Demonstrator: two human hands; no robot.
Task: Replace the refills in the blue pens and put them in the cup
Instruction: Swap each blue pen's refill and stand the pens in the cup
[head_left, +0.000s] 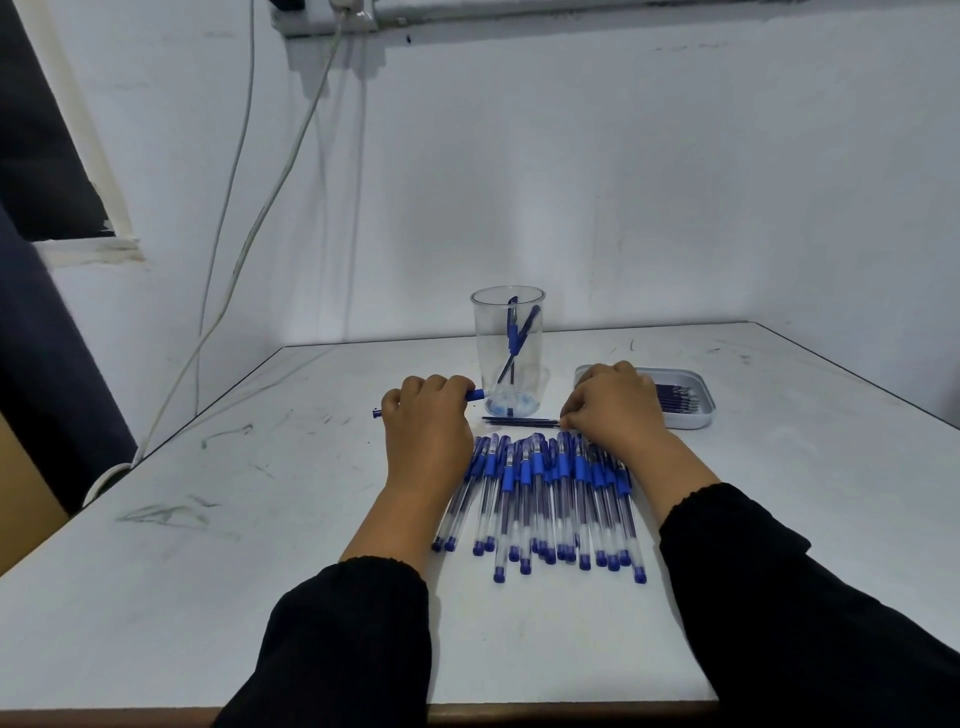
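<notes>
My left hand (427, 415) grips a blue pen (474, 395) lying crosswise, its ends poking out on both sides of my fist. My right hand (613, 408) pinches the end of a thin dark refill (519, 420) that lies flat on the table in front of the cup. The clear plastic cup (508, 322) stands upright just behind my hands with two blue pens leaning inside. A pile of several blue pens (545, 499) lies between my forearms.
A shallow white tray (696, 418) with several dark refills sits right of the cup, partly behind my right hand. The white table (260, 545) meets the wall at the back. White cables hang down the wall at left.
</notes>
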